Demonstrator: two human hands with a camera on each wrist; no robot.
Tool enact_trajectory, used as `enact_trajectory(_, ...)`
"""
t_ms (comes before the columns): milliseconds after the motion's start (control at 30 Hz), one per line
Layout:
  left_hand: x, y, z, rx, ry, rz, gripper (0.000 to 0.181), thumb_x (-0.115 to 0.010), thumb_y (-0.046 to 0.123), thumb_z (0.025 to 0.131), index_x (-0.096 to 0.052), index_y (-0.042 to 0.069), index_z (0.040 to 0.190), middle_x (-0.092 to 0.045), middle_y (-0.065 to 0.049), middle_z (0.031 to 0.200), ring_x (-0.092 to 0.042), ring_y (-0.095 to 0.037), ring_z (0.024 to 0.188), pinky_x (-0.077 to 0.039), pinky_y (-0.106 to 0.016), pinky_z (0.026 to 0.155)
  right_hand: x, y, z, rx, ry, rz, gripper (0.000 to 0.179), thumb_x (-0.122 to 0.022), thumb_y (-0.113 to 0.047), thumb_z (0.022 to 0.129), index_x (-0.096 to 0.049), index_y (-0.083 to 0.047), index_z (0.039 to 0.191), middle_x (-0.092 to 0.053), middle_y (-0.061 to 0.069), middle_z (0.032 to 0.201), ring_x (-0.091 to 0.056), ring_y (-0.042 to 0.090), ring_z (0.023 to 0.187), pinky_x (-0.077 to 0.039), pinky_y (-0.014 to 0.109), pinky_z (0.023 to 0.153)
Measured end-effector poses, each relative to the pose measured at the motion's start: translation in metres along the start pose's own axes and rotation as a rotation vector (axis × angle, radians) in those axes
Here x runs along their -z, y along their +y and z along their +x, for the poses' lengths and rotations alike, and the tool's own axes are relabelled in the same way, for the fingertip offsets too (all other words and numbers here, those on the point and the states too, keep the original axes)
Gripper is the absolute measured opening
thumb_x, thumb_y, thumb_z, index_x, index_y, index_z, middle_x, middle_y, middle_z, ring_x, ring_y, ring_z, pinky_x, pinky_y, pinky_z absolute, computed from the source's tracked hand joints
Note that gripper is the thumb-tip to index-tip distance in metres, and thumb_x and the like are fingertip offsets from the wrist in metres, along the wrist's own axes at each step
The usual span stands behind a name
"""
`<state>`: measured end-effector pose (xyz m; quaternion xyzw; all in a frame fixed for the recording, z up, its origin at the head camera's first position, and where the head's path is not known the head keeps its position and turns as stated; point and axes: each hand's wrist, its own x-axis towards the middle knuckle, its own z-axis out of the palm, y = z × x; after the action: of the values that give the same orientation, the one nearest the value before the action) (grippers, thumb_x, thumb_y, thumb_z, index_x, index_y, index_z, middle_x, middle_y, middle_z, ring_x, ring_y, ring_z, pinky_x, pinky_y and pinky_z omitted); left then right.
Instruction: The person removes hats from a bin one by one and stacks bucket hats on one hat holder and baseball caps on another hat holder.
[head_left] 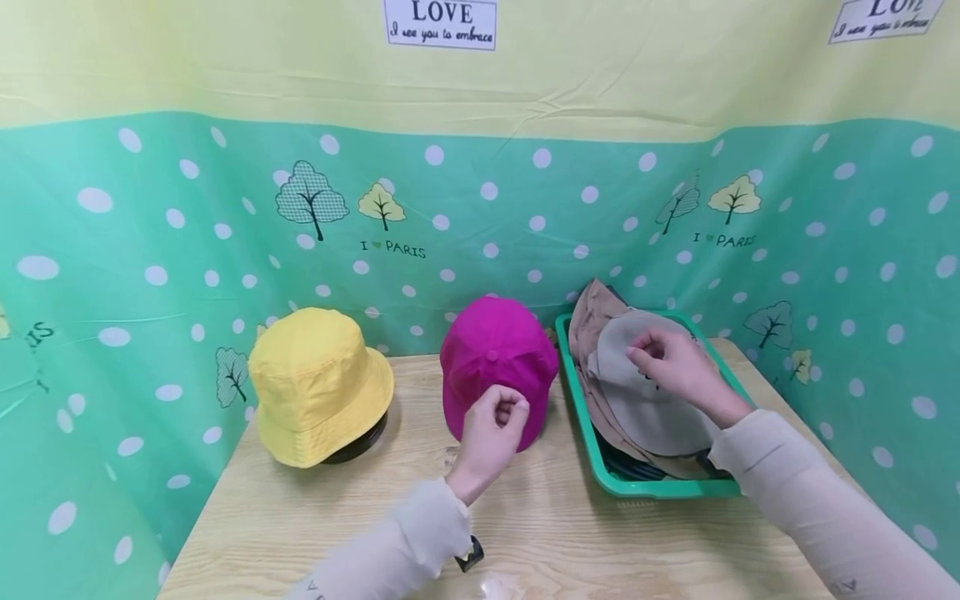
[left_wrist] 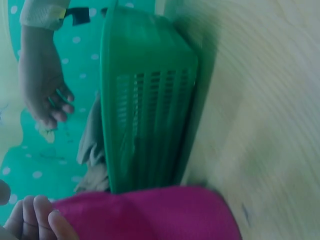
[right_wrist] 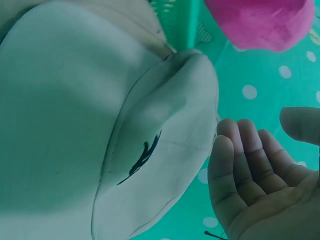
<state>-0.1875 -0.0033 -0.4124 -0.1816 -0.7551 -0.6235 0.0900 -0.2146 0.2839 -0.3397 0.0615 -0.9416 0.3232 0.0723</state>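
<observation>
Probably called for pinching only the gray baseball cap inside the green basket, with right hand relaxed, empty above the basket, left hand likewise to the basket's left.

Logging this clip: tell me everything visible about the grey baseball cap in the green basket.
The grey baseball cap looks like woven fabric, with a broad, smooth visor joining a soft crown along a curved seam, and a dark mark on the crown's front. It lies in the green basket, visor toward the near side, on a tan hat. The right hand is beside the crown, not gripping it; whether they touch is unclear.
</observation>
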Motion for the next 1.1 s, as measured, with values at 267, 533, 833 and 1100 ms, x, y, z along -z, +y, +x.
enact_trajectory(267,-0.028,-0.006,-0.008,0.094,-0.141,0.039,0.009,-0.06,0.018,0.094,-0.061,0.01,0.095,-0.059,0.003,0.082,-0.053,-0.008,0.069,-0.048,-0.023,0.066,0.003,0.009,0.002,0.011,-0.006,-0.075,0.018,-0.06,-0.019,0.094,-0.061,-0.002,0.1,-0.063,0.013,0.094,-0.059,0.025,0.083,-0.05,0.037,0.068)
enact_trajectory(533,-0.047,-0.012,-0.014,0.146,-0.233,0.062,0.015,-0.06,0.022,0.093,-0.062,0.007,0.095,-0.057,0.006,0.078,-0.052,-0.005,0.069,-0.047,-0.022,0.066,0.012,0.031,0.01,-0.074,-0.05,-0.137,0.038,-0.056,-0.022,0.095,-0.053,0.008,0.118,-0.056,0.028,0.113,-0.056,0.038,0.097,-0.051,0.049,0.076)
enact_trajectory(833,-0.065,-0.015,-0.018,0.212,-0.274,0.052,0.023,-0.061,0.03,0.093,-0.064,0.008,0.096,-0.059,0.008,0.077,-0.054,-0.003,0.069,-0.047,-0.022,0.066,0.015,0.053,0.025,-0.16,-0.068,-0.241,0.05,-0.054,-0.02,0.096,-0.041,0.011,0.133,-0.045,0.034,0.128,-0.045,0.05,0.115,-0.043,0.06,0.089)
enact_trajectory(1100,-0.075,-0.017,-0.02,0.243,-0.276,0.04,0.019,-0.064,0.024,0.091,-0.063,0.006,0.096,-0.057,0.005,0.078,-0.052,-0.005,0.069,-0.047,-0.022,0.064,0.01,0.06,0.038,-0.185,-0.06,-0.299,0.049,-0.05,-0.014,0.096,-0.036,0.013,0.136,-0.043,0.036,0.129,-0.043,0.051,0.116,-0.041,0.061,0.092)
